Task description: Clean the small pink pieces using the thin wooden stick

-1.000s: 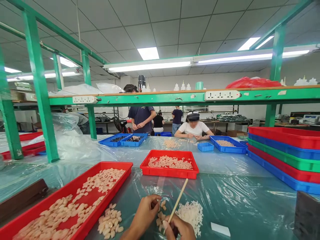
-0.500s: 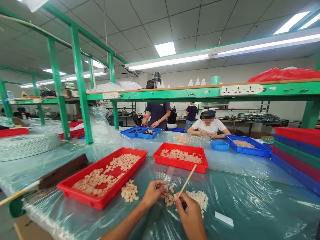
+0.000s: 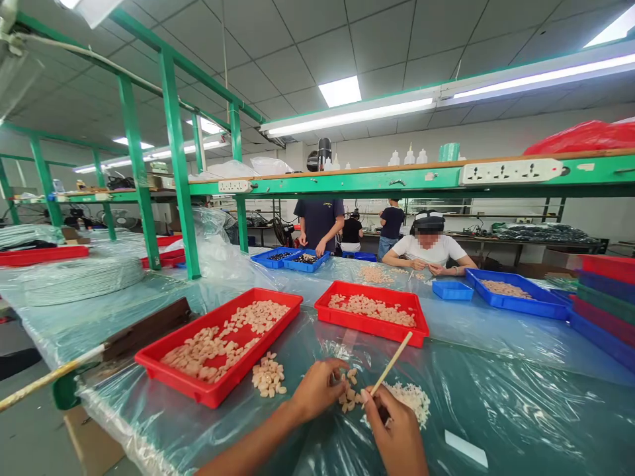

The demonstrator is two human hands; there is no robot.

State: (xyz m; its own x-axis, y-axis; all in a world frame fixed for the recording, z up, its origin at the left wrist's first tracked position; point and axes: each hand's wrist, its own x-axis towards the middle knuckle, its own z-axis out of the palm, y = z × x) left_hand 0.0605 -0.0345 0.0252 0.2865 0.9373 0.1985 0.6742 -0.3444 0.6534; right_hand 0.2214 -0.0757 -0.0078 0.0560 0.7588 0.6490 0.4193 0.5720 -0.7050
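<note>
Head view shows the right hand pinching a thin wooden stick, its long axis slanting up and away to the right. The left hand curls its fingers over a small cluster of pale pieces on the plastic-covered table; whether it grips one cannot be told. These pieces lie between both hands, just beside the stick's lower end.

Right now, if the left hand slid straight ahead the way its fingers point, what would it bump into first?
Probably the little heap of tan pieces right at the left hand's fingertips. It points right, toward the right hand holding the stick; past the heap lies the white pile. Depth is hard to judge.
</note>
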